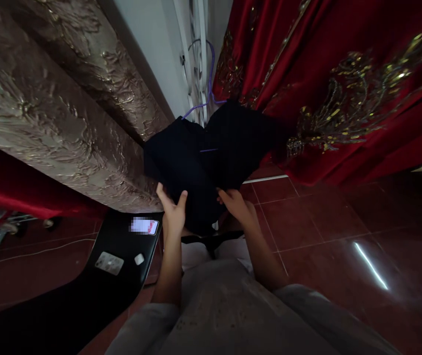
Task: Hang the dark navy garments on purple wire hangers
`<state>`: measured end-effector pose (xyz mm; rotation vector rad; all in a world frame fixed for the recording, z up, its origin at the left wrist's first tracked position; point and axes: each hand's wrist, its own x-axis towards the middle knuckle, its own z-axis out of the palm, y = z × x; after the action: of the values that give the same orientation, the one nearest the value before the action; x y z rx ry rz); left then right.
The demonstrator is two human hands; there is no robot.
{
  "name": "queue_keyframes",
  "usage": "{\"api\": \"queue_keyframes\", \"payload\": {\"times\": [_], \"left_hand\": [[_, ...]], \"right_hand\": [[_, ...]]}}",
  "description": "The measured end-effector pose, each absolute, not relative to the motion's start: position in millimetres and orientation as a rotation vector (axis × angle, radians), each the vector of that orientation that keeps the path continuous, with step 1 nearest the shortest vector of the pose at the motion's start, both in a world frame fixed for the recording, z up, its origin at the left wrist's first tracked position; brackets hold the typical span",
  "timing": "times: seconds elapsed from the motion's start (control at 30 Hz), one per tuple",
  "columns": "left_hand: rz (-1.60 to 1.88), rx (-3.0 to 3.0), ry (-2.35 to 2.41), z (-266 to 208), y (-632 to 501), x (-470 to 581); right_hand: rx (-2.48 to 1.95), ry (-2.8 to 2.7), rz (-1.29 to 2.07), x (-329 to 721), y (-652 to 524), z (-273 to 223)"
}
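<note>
A dark navy garment [188, 167] hangs in front of me on a thin purple hanger [211, 74]. Its exact kind does not show in the dim light. At the lower left part of the cloth is my left hand [174, 214], thumb and fingers spread apart, the thumb over the fabric. My right hand [234, 203] is at the lower right edge, its fingers bent and closed on the cloth. Part of the right fingers is hidden by shadow and fabric.
White metal bars [199, 29] stand behind the hanger. Beige embossed curtains [66, 108] hang at left, red sequinned drapes [270, 49] at right. On a black seat [122, 241] lie a lit phone [144, 226], another phone [109, 263] and a small white case [139, 259]. Red tiles [307, 222] cover the floor.
</note>
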<state>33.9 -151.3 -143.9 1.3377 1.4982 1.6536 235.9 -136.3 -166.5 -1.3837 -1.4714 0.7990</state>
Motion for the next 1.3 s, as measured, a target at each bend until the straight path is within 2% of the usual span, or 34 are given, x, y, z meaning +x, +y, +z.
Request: {"api": "queue_keyframes", "payload": {"times": [0.1,0.2,0.43,0.63,0.77,0.87,1.0,1.1,1.23,1.3], "left_hand": [[1.468,1.68,1.429,-154.3,-154.8,51.5],[1.213,1.715,1.237,-157.7,-157.2,79.4],[1.344,1.65,1.274,-158.4,-145.1,101.2],[1.1,1.799,1.3,-167.6,-115.9,106.2],[1.056,1.919,1.143,-111.8,-88.6,92.1],[1.444,1.845,1.097,-48.0,-77.0,84.8],[1.469,1.872,1.063,3.1,-72.5,85.4],[1.542,1.871,1.092,5.3,-64.1,66.9],[1.915,1.459,1.216,-19.2,-29.8,5.8],[1.802,1.19,1.189,-41.8,-13.5,-18.4]], "right_hand": [[-1.472,-1.315,1.003,236.4,-147.2,-151.8],[-1.449,-1.266,1.042,229.7,-150.1,-134.9],[-1.098,-1.229,1.35,234.6,-123.8,-91.3],[-1.005,-1.154,1.142,238.3,-62.6,-11.0],[-0.995,-1.214,1.112,229.7,-64.0,10.6],[-0.985,-1.265,1.098,228.9,-72.1,11.7],[-0.977,-1.312,0.995,228.2,-66.0,-10.4],[-1.057,-1.318,0.878,222.7,-57.5,-51.3],[-1.134,-1.314,0.972,207.3,-61.3,-95.3],[-1.087,-1.322,1.037,198.1,-70.0,-99.9]]}}
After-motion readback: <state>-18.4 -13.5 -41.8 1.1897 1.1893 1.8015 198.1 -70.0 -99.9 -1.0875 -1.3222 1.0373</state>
